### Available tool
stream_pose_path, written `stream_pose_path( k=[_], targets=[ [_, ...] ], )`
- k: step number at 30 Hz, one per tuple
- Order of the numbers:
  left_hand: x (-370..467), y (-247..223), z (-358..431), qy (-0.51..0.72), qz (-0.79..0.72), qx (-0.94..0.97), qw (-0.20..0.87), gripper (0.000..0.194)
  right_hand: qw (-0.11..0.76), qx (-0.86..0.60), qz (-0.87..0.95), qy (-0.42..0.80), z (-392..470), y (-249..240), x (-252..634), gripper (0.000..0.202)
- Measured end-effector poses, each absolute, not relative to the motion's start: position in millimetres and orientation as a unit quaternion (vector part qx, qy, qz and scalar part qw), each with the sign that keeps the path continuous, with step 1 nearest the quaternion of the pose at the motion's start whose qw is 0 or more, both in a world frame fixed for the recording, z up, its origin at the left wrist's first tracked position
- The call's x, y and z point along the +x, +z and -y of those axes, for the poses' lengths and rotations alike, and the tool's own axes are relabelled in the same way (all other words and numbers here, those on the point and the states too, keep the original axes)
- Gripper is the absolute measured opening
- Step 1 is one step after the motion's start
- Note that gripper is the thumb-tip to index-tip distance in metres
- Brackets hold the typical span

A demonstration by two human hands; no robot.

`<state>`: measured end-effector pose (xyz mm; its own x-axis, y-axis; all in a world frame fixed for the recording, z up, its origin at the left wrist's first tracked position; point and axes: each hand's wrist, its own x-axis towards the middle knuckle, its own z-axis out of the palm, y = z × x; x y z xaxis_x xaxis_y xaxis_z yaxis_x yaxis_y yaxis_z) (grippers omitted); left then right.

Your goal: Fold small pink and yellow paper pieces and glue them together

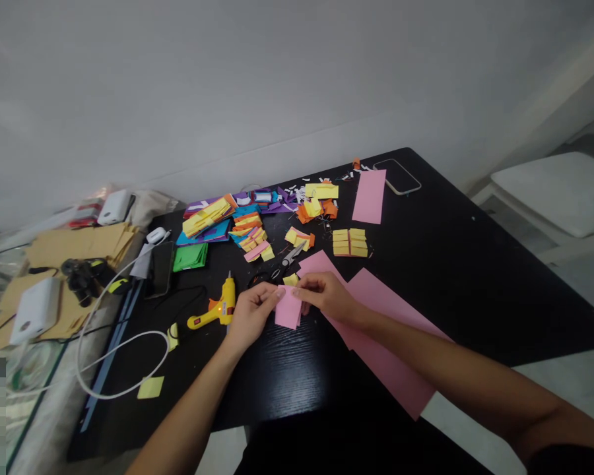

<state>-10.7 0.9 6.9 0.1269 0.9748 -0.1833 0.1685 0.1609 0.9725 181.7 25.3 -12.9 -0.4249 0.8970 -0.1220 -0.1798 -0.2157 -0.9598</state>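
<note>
Between my two hands is a small folded piece of pink paper point(288, 311), held above the black table point(297, 389). My left hand point(255, 311) pinches its left edge with the thumb on top. On the other side, my right hand point(324, 293) grips the upper right corner between thumb and fingers. Larger pink paper sheets point(391, 343) lie under and beside my right forearm. Scissors point(293, 254) rest just beyond my hands, their handles partly hidden. A yellow glue gun point(218, 307) lies left of my left hand.
Stacks of folded yellow paper point(350, 243), green paper point(191, 257) and mixed coloured strips point(250, 231) spread across the back. A phone point(398, 177) sits far right by a pink sheet point(369, 196). A white cable point(82, 356) loops at left, near another dark phone point(159, 269).
</note>
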Motion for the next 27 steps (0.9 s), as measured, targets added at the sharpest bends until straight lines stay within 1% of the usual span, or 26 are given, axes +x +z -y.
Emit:
stream_pose_path(
  k=[3, 7, 9, 12, 14, 17, 21, 27],
  targets=[
    [-9.3, 6.7, -0.4, 0.372, -0.534, 0.519, 0.555, 0.044, 0.377, -0.367, 0.512, 0.679, -25.0, -12.3, 182.7, 0.033],
    [-9.0, 6.6, -0.8, 0.362, -0.522, 0.531, 0.56, 0.046, 0.41, -0.388, 0.499, 0.657, -25.7, -13.8, 182.8, 0.032],
    [-10.3, 6.8, -1.7, 0.358, -0.524, 0.535, 0.557, 0.048, 0.412, -0.391, 0.488, 0.662, -26.1, -15.3, 182.6, 0.032],
    [-12.8, 8.4, -2.9, 0.349, -0.528, 0.535, 0.559, 0.048, 0.386, -0.385, 0.487, 0.682, -26.4, -16.6, 182.5, 0.033],
    [-13.8, 10.3, -3.1, 0.324, -0.515, 0.55, 0.572, 0.048, 0.368, -0.372, 0.494, 0.695, -26.4, -16.6, 182.8, 0.029],
    [-13.9, 12.7, -2.8, 0.286, -0.482, 0.585, 0.587, 0.045, 0.369, -0.352, 0.52, 0.685, -26.3, -16.5, 183.5, 0.025],
    [-13.8, 12.4, -2.9, 0.274, -0.477, 0.614, 0.566, 0.045, 0.381, -0.36, 0.564, 0.638, -26.5, -18.8, 183.7, 0.022],
    [-17.0, 9.1, -3.5, 0.265, -0.482, 0.629, 0.55, 0.043, 0.375, -0.384, 0.555, 0.636, -25.3, -23.4, 182.5, 0.02]
  ],
)
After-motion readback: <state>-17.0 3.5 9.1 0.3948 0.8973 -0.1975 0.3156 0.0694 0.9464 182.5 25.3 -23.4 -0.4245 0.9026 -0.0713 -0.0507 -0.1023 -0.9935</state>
